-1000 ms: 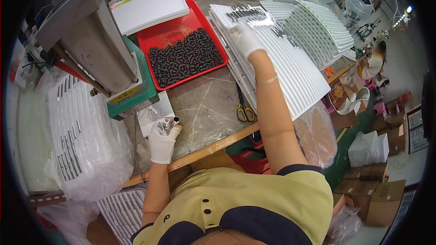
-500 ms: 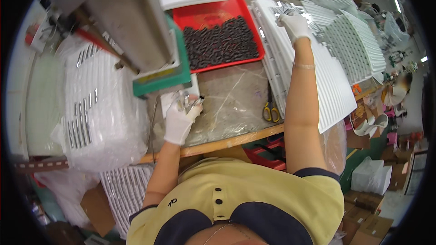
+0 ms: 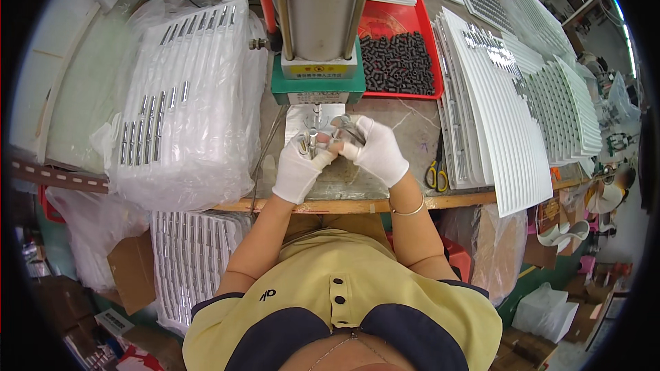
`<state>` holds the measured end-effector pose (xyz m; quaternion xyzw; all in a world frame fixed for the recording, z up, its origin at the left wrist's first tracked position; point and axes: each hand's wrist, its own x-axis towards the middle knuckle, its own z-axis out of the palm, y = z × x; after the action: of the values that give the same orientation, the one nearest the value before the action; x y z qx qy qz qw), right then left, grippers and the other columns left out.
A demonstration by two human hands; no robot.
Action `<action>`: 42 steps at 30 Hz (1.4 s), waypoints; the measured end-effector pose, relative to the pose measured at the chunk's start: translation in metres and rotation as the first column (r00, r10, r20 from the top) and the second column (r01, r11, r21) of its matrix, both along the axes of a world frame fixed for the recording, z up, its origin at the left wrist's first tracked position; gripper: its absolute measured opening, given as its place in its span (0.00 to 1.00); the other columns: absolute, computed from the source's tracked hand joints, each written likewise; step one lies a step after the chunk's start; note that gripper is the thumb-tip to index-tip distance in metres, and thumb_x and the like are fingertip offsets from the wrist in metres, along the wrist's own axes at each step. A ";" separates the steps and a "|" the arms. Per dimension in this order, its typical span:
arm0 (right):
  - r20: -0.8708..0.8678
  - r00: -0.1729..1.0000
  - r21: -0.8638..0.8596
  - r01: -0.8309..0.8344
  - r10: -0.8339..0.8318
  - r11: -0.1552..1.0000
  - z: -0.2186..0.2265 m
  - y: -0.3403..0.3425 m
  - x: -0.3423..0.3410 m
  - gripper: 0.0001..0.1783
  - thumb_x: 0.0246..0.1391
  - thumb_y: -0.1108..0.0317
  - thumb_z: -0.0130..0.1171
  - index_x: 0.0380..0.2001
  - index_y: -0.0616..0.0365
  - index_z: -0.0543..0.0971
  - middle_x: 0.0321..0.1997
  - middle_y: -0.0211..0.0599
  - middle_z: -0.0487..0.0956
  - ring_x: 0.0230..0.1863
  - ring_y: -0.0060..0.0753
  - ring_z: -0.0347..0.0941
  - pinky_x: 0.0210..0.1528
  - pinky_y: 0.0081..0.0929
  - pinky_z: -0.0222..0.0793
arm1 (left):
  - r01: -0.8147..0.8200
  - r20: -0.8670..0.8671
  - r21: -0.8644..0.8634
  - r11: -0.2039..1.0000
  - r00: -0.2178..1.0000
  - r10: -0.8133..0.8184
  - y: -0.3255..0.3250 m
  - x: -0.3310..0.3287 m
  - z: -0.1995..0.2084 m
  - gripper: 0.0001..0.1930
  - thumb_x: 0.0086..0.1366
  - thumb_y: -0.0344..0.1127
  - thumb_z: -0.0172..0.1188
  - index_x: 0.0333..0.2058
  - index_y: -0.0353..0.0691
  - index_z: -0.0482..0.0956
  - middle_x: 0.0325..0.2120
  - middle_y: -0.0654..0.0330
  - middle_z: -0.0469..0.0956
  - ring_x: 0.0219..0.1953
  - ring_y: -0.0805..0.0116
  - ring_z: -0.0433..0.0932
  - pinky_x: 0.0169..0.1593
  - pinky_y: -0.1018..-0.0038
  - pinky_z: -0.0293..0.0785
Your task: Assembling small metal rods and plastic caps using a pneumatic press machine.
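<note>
My left hand (image 3: 300,168), in a white glove with bare fingertips, is closed round a short shiny metal tube (image 3: 313,136) held roughly upright. Close beside it, my gloved right hand (image 3: 381,152) grips shiny metal tubes (image 3: 349,126); its fingertips nearly meet those of the left, and how many tubes it holds I cannot tell. Both hands are just in front of a press (image 3: 317,86) with a grey column and green head. Under the press tip lies a white plate (image 3: 297,117), partly covered by my hands.
Behind the press on the right, a red tray (image 3: 437,62) holds many small black plastic pieces. Yellow-handled scissors (image 3: 436,176) lie beside stacked white ribbed trays (image 3: 498,144) bearing metal tubes. At left sits a plastic-wrapped tray stack (image 3: 199,117). A wooden edge (image 3: 344,205) borders the bench.
My right hand has come back from the ribbed trays at the far right to beside my left hand, with metal tubes in it. My left hand remains before the press, closed.
</note>
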<state>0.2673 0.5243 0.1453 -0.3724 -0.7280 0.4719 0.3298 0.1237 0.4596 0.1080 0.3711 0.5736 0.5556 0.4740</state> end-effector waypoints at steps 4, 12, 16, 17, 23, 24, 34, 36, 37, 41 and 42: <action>-0.182 0.983 -0.238 -0.047 0.003 0.970 -0.026 0.002 0.001 0.10 0.48 0.77 0.63 0.36 0.63 0.77 0.31 0.28 0.79 0.33 0.14 0.71 0.37 0.16 0.69 | -0.060 -0.154 0.112 0.992 0.985 0.077 0.008 -0.005 -0.003 0.17 0.46 0.32 0.74 0.33 0.37 0.75 0.24 0.70 0.75 0.26 0.85 0.68 0.29 0.84 0.66; 0.130 0.978 0.043 0.160 -0.164 0.986 -0.034 0.040 -0.037 0.17 0.43 0.63 0.67 0.36 0.58 0.78 0.32 0.44 0.81 0.31 0.38 0.78 0.37 0.29 0.71 | 0.011 -0.551 -0.219 0.976 0.824 -0.133 0.062 -0.050 0.008 0.13 0.52 0.36 0.63 0.34 0.34 0.78 0.21 0.52 0.78 0.25 0.59 0.78 0.34 0.67 0.72; 0.254 0.959 0.103 0.103 -0.126 0.989 -0.054 0.053 -0.047 0.19 0.42 0.60 0.67 0.38 0.56 0.78 0.34 0.45 0.80 0.34 0.45 0.77 0.39 0.31 0.72 | -0.040 -0.406 0.024 0.999 0.913 0.046 0.045 -0.061 -0.008 0.16 0.58 0.29 0.56 0.45 0.31 0.70 0.33 0.53 0.79 0.24 0.64 0.78 0.33 0.70 0.74; 0.336 0.935 0.128 0.073 -0.112 0.989 -0.055 0.053 -0.048 0.20 0.42 0.59 0.67 0.40 0.55 0.78 0.35 0.45 0.80 0.35 0.47 0.76 0.40 0.31 0.72 | -0.030 -0.254 0.046 0.998 0.966 0.041 0.038 -0.062 -0.008 0.15 0.60 0.30 0.56 0.45 0.31 0.69 0.31 0.55 0.79 0.22 0.69 0.76 0.29 0.74 0.72; -0.099 0.973 0.059 0.216 -0.210 0.975 -0.020 0.020 -0.028 0.28 0.41 0.57 0.70 0.42 0.65 0.77 0.28 0.34 0.80 0.29 0.24 0.73 0.33 0.23 0.67 | 0.081 0.123 -0.018 0.997 0.989 -0.078 0.000 -0.046 0.013 0.19 0.62 0.35 0.55 0.48 0.32 0.66 0.26 0.62 0.77 0.16 0.81 0.68 0.16 0.86 0.61; -0.100 0.972 0.063 0.218 -0.211 0.974 -0.021 0.015 -0.019 0.28 0.41 0.57 0.70 0.42 0.65 0.77 0.28 0.34 0.80 0.29 0.24 0.73 0.33 0.23 0.67 | 0.141 0.165 -0.036 0.989 0.977 -0.133 -0.006 -0.043 0.015 0.19 0.62 0.37 0.55 0.48 0.33 0.66 0.25 0.63 0.77 0.15 0.82 0.67 0.14 0.87 0.58; -0.171 0.975 -0.414 0.058 -0.140 0.908 -0.002 -0.016 0.008 0.10 0.53 0.70 0.61 0.37 0.64 0.77 0.32 0.25 0.78 0.29 0.12 0.66 0.32 0.13 0.62 | 0.141 -0.393 0.132 0.981 0.916 -0.079 -0.014 0.001 0.013 0.10 0.50 0.32 0.68 0.28 0.36 0.75 0.20 0.66 0.75 0.22 0.80 0.68 0.25 0.79 0.66; -0.171 0.974 -0.404 0.068 -0.149 0.912 -0.006 -0.017 0.011 0.10 0.52 0.70 0.61 0.37 0.64 0.77 0.32 0.26 0.78 0.29 0.12 0.67 0.32 0.13 0.63 | 0.127 -0.493 0.171 0.977 0.869 -0.027 -0.014 0.006 0.010 0.11 0.50 0.32 0.68 0.28 0.36 0.75 0.21 0.66 0.75 0.22 0.79 0.67 0.26 0.79 0.65; -0.171 0.973 -0.396 0.076 -0.154 0.915 -0.008 -0.017 0.012 0.11 0.52 0.70 0.62 0.37 0.64 0.77 0.33 0.26 0.78 0.29 0.12 0.67 0.31 0.13 0.63 | 0.115 -0.537 0.190 0.975 0.844 0.005 -0.015 0.009 0.010 0.11 0.50 0.32 0.68 0.28 0.36 0.75 0.22 0.66 0.75 0.22 0.80 0.67 0.26 0.79 0.65; -0.233 0.962 -0.324 0.064 -0.145 0.944 -0.009 -0.018 0.018 0.14 0.54 0.66 0.60 0.41 0.64 0.76 0.32 0.25 0.77 0.29 0.14 0.69 0.31 0.15 0.65 | 0.111 -0.342 0.187 0.976 0.939 -0.041 -0.015 0.010 0.002 0.10 0.52 0.32 0.67 0.29 0.37 0.76 0.23 0.66 0.77 0.23 0.80 0.69 0.27 0.80 0.66; -0.374 0.906 -0.491 -0.015 -0.196 0.871 -0.005 -0.016 0.028 0.15 0.56 0.63 0.57 0.41 0.63 0.75 0.32 0.27 0.77 0.30 0.16 0.69 0.30 0.16 0.65 | 0.111 -0.342 0.187 0.976 0.939 -0.041 -0.015 0.008 0.003 0.10 0.52 0.32 0.67 0.29 0.37 0.76 0.23 0.66 0.77 0.23 0.80 0.69 0.27 0.80 0.66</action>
<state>0.2951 0.5080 0.1408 -0.3691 -0.4820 0.6897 0.3946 0.1318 0.4446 0.1114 0.5289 0.5713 0.5209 0.3499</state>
